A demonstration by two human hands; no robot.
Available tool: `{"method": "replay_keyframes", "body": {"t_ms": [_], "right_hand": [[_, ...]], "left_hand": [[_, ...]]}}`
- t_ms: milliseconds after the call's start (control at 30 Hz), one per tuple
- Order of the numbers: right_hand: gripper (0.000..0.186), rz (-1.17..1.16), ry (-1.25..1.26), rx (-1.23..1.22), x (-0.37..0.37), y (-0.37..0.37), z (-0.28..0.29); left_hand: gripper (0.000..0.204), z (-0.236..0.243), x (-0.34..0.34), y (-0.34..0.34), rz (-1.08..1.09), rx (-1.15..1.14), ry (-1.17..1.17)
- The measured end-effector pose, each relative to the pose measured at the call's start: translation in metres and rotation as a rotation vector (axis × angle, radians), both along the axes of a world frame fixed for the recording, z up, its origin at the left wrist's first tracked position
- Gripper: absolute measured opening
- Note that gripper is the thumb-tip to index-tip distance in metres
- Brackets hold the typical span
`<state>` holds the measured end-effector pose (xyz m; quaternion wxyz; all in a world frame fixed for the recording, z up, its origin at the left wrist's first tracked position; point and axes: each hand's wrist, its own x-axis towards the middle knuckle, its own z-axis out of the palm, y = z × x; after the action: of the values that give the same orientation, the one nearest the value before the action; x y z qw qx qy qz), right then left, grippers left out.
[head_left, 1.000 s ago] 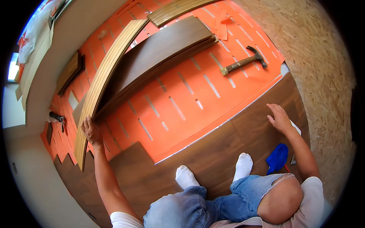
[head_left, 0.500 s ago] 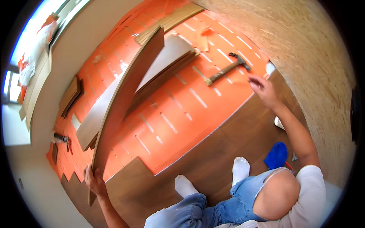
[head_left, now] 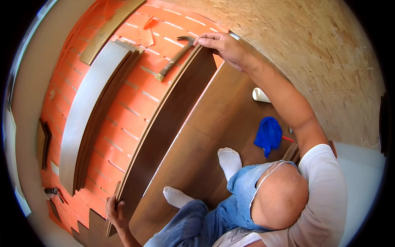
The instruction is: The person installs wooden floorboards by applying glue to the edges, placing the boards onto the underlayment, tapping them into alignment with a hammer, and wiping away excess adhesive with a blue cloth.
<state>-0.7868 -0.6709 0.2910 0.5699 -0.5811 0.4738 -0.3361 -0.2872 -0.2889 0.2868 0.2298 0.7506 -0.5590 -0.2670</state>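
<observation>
A long brown floorboard [head_left: 164, 111] stands tilted on its edge, close to the seam of the laid brown flooring [head_left: 201, 123]. Near its lower end my left hand [head_left: 116, 210] is closed around it, thumb on the face toward me. My right hand [head_left: 224, 47] grips the far upper end, fingers curled over the edge. A claw hammer [head_left: 175, 60] lies on the orange underlay [head_left: 125, 123] just beyond the board; its head is partly behind my right fingers.
Left of the board lies a stack of floorboards [head_left: 88, 111], with a lighter plank [head_left: 111, 31] beyond it. A blue cloth [head_left: 268, 135] and a white roll-like object [head_left: 260, 95] rest on the flooring at right. The chipboard wall [head_left: 312, 66] bounds the right side. Short offcuts [head_left: 43, 142] lie far left.
My right hand has come from the empty air over the hammer side to the board's far end. The board has swung from above the stack to the right, down along the flooring's edge.
</observation>
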Motion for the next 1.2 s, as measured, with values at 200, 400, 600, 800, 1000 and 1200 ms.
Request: {"method": "replay_keyframes", "body": {"t_ms": [200,400,600,800,1000,1200], "right_hand": [[0.027,-0.17,0.106,0.005,-0.038,0.014,-0.025],[0.026,-0.479,-0.039,-0.08,-0.064,0.017,-0.027],[0.021,0.02,0.355,0.09,-0.151,0.106,-0.035],[0.023,0.095,1.048,0.13,-0.161,0.194,-0.055],[0.027,-0.157,0.718,-0.067,-0.163,0.129,-0.092],[0.029,-0.281,0.766,-0.51,-0.103,-0.007,-0.103]], "left_hand": [[0.027,-0.016,-0.018,-0.023,-0.09,-0.02,0.015],[0.025,-0.018,-0.021,-0.037,-0.156,0.004,0.021],[0.024,-0.029,-0.034,-0.04,-0.117,0.078,0.107],[0.026,-0.047,-0.056,-0.051,-0.011,0.297,0.286],[0.027,-0.096,-0.079,-0.087,-0.084,0.313,0.45],[0.032,-0.104,-0.087,-0.088,-0.012,0.442,0.345]]}}
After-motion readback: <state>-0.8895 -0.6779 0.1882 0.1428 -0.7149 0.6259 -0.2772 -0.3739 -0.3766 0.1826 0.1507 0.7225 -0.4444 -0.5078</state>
